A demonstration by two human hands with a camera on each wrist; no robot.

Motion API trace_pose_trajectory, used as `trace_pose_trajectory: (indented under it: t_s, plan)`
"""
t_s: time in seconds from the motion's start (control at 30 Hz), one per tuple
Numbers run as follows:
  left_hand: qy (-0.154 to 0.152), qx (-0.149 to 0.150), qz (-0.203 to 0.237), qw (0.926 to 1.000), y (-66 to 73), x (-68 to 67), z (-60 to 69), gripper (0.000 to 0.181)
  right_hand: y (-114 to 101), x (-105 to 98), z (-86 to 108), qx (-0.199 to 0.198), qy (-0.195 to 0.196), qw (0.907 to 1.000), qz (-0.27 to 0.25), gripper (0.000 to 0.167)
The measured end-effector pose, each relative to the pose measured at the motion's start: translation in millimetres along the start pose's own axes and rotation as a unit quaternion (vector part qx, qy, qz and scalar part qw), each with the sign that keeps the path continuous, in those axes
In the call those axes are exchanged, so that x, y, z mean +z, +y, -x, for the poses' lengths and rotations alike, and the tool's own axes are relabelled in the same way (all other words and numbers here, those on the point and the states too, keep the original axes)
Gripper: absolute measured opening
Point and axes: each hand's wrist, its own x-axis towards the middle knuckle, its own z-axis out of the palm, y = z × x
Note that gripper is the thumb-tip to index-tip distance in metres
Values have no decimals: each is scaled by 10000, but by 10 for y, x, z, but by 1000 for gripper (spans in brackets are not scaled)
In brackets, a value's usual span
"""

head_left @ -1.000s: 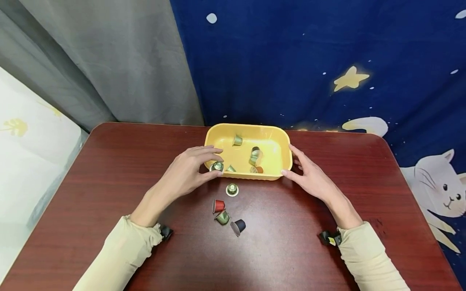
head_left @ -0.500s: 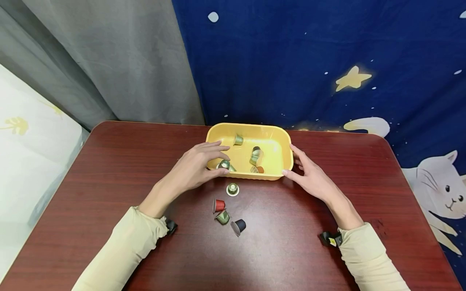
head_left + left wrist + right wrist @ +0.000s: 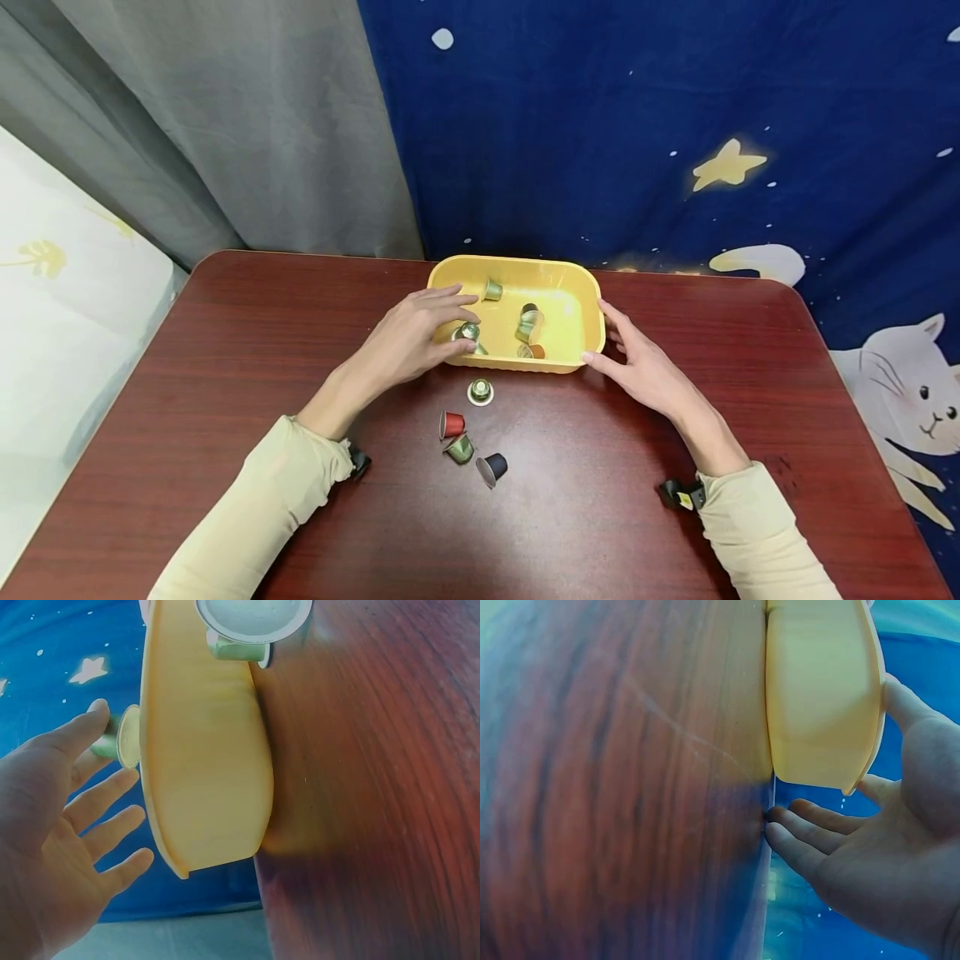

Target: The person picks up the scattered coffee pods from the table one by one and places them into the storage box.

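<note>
Mid-frame, a shiny metallic capsule [image 3: 469, 331] is pinched by the left hand [image 3: 408, 335], a rounded basin [image 3: 566, 321] touched by the splayed right hand [image 3: 637, 360].

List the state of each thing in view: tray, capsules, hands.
Yellow tray: upright, open-topped, holding capsules.
Held green capsule: rim down.
Left hand: pinching that capsule.
Right hand: touching the tray's rim.
Red capsule: on its side.
Dark capsule outside the tray: on its side.
Green capsule by the red one: tipped over.
Capsule in front of the tray: standing rim down.
Green capsule at tray's back: on its side.
Capsules mid-tray: bunched together.
</note>
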Motion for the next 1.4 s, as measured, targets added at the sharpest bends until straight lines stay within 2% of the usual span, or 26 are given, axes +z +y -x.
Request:
trace_pose_trajectory:
  t_s: [0.2, 0.43, 0.93, 1.1, 1.4]
  plan:
    - [4, 49, -100, 9999, -47, 35, -82, 32, -8, 4, -5, -10, 6, 10000, 4, 86]
    - [-60, -4, -85, 9999, -77, 75, -107, 35, -8, 7, -4, -39, 17, 10000, 23, 86]
    - [-225, 59, -69, 9997, -59, 169, -220, 37, 3, 15, -9, -13, 3, 10000, 48, 86]
    - [-360, 15, -9, 9994, -59, 208, -247, 37, 2, 13, -10, 8, -7, 10000, 90, 86]
    - [-390, -51, -49, 9992, -56, 223, -265, 38, 3, 17, -20, -129, -15, 9999, 39, 85]
